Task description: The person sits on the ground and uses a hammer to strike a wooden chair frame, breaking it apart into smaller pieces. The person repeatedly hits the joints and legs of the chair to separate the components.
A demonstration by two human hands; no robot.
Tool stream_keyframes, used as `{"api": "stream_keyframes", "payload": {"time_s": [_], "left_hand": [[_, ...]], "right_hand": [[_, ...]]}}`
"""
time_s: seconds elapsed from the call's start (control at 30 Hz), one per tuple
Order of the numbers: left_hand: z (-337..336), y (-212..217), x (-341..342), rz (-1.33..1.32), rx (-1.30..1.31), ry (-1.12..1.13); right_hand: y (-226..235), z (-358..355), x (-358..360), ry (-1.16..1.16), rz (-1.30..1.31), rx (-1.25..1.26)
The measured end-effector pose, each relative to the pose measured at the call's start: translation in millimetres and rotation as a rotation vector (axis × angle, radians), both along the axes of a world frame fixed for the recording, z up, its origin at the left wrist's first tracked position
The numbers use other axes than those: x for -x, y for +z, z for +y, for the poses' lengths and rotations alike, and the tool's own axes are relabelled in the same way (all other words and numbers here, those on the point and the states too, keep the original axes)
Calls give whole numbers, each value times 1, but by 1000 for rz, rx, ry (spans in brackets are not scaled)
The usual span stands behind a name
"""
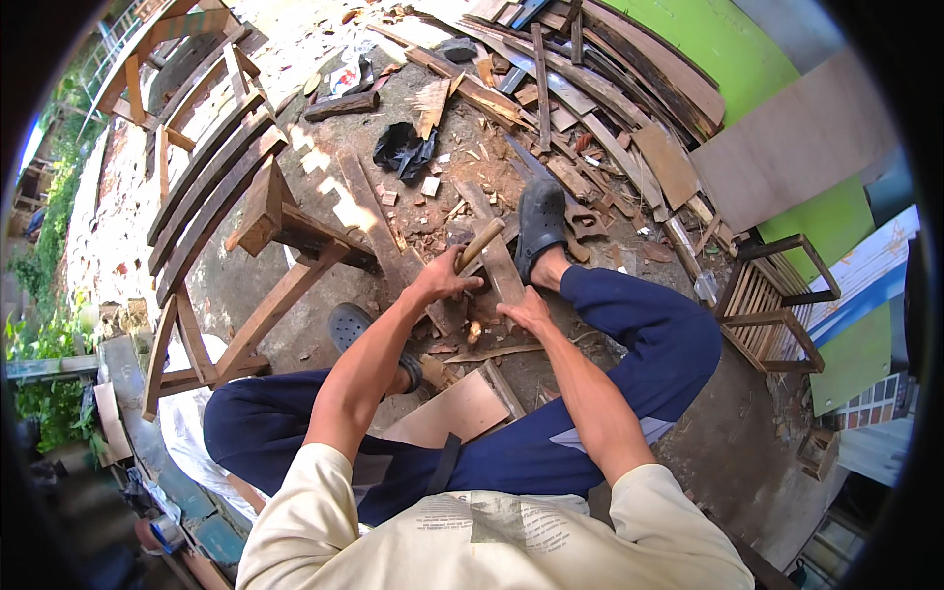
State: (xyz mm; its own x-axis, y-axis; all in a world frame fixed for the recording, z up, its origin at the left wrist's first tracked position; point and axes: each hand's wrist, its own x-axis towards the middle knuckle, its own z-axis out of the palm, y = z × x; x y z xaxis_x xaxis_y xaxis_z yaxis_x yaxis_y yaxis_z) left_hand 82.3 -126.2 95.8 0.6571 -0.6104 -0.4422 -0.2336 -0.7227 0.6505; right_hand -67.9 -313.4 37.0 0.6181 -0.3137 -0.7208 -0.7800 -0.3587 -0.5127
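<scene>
My left hand (444, 278) is closed round a short round wooden stick (482, 243) that looks like a tool handle. The stick's far end points up and to the right, across a narrow wooden board (502, 267). My right hand (527, 311) grips the near end of that board, with the thumb along its edge. Below the hands lies a longer plank (372, 211) on the ground, running toward my left foot. A handsaw with a wooden handle (588, 224) rests beside my right shoe (541, 221).
A wooden bench-like frame (221, 197) stands on the left. Piled planks (600, 79) and wood scraps cover the far right. A black plastic bag (404, 150) lies ahead. At the right is a slatted wooden piece (772, 305). Between my legs sits a light board (447, 410).
</scene>
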Motion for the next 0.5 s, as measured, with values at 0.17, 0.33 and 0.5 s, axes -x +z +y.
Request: {"api": "stream_keyframes", "payload": {"time_s": [0.17, 0.33, 0.5], "left_hand": [[-25, -37, 2, 73, 16, 207], [-23, -25, -7, 185, -24, 144], [-18, -23, -21, 167, -66, 71]], "right_hand": [[30, -9, 4, 120, 21, 127], [23, -21, 17, 158, 20, 139], [37, -10, 12, 164, 66, 111]]}}
